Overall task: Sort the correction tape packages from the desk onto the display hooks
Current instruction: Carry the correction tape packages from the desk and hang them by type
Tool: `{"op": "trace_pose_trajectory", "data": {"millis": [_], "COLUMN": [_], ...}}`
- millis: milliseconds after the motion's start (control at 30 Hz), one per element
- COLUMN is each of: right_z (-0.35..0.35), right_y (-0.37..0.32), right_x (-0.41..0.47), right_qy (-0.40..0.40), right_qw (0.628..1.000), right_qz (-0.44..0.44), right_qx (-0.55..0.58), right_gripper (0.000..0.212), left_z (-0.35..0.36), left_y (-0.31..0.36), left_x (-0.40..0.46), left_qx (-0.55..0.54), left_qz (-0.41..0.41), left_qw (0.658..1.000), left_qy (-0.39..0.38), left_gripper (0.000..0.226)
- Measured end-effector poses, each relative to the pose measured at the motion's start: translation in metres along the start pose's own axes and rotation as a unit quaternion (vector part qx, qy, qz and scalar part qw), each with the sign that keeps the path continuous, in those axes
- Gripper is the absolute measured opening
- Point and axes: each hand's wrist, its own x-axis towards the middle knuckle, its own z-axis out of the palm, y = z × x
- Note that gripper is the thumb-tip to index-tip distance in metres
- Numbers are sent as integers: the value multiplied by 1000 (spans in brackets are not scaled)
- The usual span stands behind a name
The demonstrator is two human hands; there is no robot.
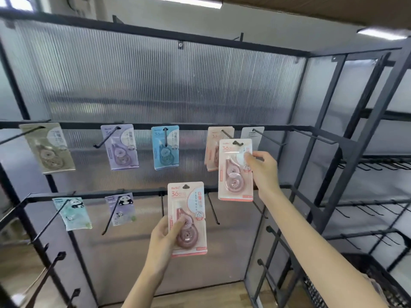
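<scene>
Black metal display rack with ribbed translucent back panel in front of me; two rails of hooks, upper and lower; worktop not in frame, so can't say what's left there.

Right hand pinches a pink correction tape package by its upper right edge, thumb on the front face; held upright with the hang hole at top, just at the tip of the hook that already carries the pink stack directly behind it; grip is off to the side so the hole stays clear of my fingers; looks like the threading step, hole not yet visibly on the wire.

Left hand holds a second pink package lower and to the left of the right hand, thumb across the blister, fingers behind the card; parked upright and ready, probably next for the same hook.

Package look: pale pink card, "36" printed top left, clear blister over a dusty-pink snail-shaped dispenser, dark hang-hole cutout at top centre; both identical as far as I can tell.

Sorting is by colour: left of my right hand on the upper rail hang blue, purple and beige packs, one colour per hook; a white card hangs just above the right hand; below, left of my left hand, two panda-print packs.

Risk: stiff card, small hole; may miss the hook tip.
</scene>
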Motion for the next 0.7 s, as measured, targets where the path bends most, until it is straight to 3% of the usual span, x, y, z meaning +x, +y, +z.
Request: {"op": "trace_pose_trajectory", "data": {"millis": [200,367,533,700], "right_z": [42,65,67,57], "right_y": [13,11,24,21], "right_x": [48,73,52,-24], "right_qy": [-7,5,39,-156], "right_qw": [997,993,996,985], "right_qz": [73,83,69,61], "right_qx": [-29,-86,-35,33], "right_gripper": [17,36,19,23], "left_z": [-7,-14,-12,-1], "left_y": [13,22,34,44], "left_x": [9,19,27,30], "left_qx": [1,15,12,10], "left_qz": [8,18,27,53], "left_qw": [1000,999,999,998], "left_qy": [23,32,19,-14], "left_gripper": [16,17,15,16]}}
